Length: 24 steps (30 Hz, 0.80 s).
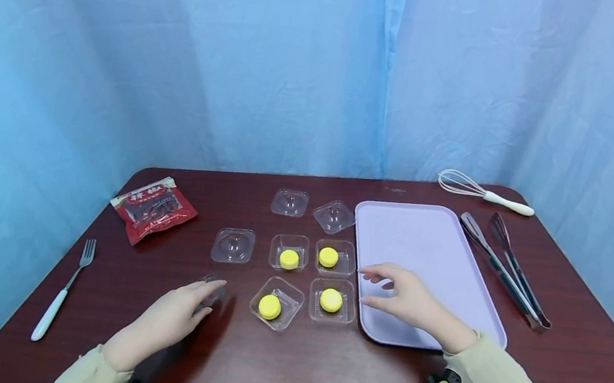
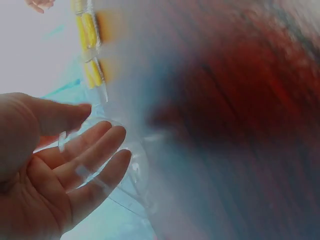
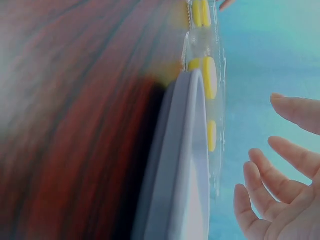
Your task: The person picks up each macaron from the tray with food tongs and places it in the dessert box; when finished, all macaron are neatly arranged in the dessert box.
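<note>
In the head view my left hand (image 1: 172, 318) is at a clear plastic lid (image 1: 213, 294), partly hidden by the fingers. The left wrist view has that hand (image 2: 75, 165) with thumb and fingers apart and clear plastic behind them; contact cannot be told. Over the left rim of the lilac tray (image 1: 419, 247) hovers my right hand (image 1: 402, 298), its fingers spread around nothing. Between the hands stand several clear square boxes, each with a yellow macaron, such as the near-left box (image 1: 288, 314) with its macaron (image 1: 269, 307) and the near-right macaron (image 1: 331, 300).
Other clear domed lids (image 1: 233, 245) lie behind and left of the boxes. A red food packet (image 1: 155, 207) and a fork (image 1: 66, 288) are at the left. On the right are metal tongs (image 1: 509, 269), with a whisk (image 1: 483, 192) at the back corner.
</note>
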{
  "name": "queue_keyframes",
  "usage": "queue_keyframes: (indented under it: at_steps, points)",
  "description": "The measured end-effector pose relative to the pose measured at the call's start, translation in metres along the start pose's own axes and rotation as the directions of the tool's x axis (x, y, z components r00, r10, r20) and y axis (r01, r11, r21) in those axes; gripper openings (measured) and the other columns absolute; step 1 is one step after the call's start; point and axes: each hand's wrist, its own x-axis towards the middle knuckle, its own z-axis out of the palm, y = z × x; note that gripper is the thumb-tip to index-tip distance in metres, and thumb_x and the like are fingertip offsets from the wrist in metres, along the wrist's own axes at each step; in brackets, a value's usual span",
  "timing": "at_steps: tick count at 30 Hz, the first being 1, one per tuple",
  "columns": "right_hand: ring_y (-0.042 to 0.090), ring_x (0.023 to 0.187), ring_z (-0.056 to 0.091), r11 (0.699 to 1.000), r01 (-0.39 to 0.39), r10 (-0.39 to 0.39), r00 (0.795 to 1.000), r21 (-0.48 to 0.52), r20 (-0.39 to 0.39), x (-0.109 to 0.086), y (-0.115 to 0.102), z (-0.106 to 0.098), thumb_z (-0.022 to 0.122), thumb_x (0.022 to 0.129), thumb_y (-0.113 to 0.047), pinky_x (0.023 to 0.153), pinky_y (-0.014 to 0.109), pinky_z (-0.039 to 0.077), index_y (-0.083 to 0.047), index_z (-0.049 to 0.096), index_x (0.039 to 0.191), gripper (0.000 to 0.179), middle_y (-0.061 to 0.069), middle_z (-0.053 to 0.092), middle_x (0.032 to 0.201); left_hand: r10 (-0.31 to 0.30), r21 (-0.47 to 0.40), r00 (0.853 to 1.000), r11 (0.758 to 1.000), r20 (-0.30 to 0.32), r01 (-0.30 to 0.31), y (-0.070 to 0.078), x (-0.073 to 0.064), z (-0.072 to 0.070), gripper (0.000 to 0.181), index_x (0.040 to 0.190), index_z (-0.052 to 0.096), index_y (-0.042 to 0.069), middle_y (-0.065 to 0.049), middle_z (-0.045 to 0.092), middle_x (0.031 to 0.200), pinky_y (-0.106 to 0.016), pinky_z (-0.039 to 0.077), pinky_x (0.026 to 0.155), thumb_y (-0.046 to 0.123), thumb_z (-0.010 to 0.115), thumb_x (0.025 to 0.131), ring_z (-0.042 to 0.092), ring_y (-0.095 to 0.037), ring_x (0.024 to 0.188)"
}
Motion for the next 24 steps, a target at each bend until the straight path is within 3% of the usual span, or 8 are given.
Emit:
queue_keyframes:
  at_steps: [5, 9, 14, 17, 24]
  points:
    - [0.025, 0.092, 0.061, 1.000, 0.025, -0.025, 1.000, 0.011, 0.016, 0.005, -0.005, 0.007, 0.077, 0.078, -0.016, 0.078, 0.037, 0.053, -0.001, 0.064, 0.116, 0.042, 0.011, 0.067, 0.105, -0.014, -0.017, 0.999, 1.000, -0.033, 0.014, -0.002, -0.003, -0.006, 0.045, 0.127, 0.057, 0.005, -0.011, 0.066, 0.115, -0.043, 0.052, 0.087, -0.002, 0.067, 0.083, 0.064, -0.025, 0.103]
    - [0.027, 0.092, 0.061, 0.998, 0.051, -0.051, 0.998, 0.022, 0.024, 0.008, -0.009, 0.010, 0.076, 0.078, -0.015, 0.078, 0.036, 0.053, 0.000, 0.064, 0.115, 0.041, 0.011, 0.067, 0.104, -0.009, -0.030, 0.997, 1.000, -0.079, 0.007, -0.004, -0.003, -0.010, 0.046, 0.126, 0.058, 0.004, -0.006, 0.067, 0.099, -0.039, 0.054, 0.080, -0.007, 0.065, 0.082, 0.064, -0.018, 0.086]
    - [0.024, 0.091, 0.060, 0.996, 0.085, -0.086, 0.996, 0.030, 0.020, 0.012, -0.013, 0.016, 0.075, 0.079, -0.015, 0.078, 0.036, 0.053, -0.002, 0.065, 0.114, 0.039, 0.009, 0.066, 0.101, -0.006, -0.082, 0.985, 0.997, -0.172, -0.008, -0.005, -0.001, -0.011, 0.044, 0.126, 0.058, 0.002, -0.006, 0.065, 0.093, -0.040, 0.054, 0.078, -0.007, 0.064, 0.083, 0.061, -0.016, 0.082]
    - [0.022, 0.090, 0.059, 0.992, 0.126, -0.126, 0.992, 0.024, 0.010, 0.015, -0.016, 0.021, 0.074, 0.080, -0.015, 0.080, 0.037, 0.052, -0.002, 0.065, 0.114, 0.038, 0.008, 0.066, 0.101, -0.027, -0.131, 0.980, 0.991, -0.196, 0.001, -0.006, 0.000, -0.009, 0.044, 0.128, 0.056, 0.002, -0.006, 0.064, 0.089, -0.036, 0.054, 0.075, -0.006, 0.063, 0.085, 0.061, -0.014, 0.080]
    - [0.023, 0.105, 0.057, 0.967, 0.219, -0.220, 0.975, -0.134, 0.002, 0.021, -0.030, 0.031, 0.075, 0.079, -0.021, 0.090, 0.041, 0.047, -0.006, 0.063, 0.121, 0.046, 0.006, 0.062, 0.113, -0.070, -0.221, 0.970, 0.975, -0.232, 0.018, -0.003, 0.003, -0.005, 0.047, 0.131, 0.052, 0.000, -0.002, 0.060, 0.085, -0.029, 0.052, 0.070, -0.009, 0.061, 0.085, 0.058, -0.011, 0.076]
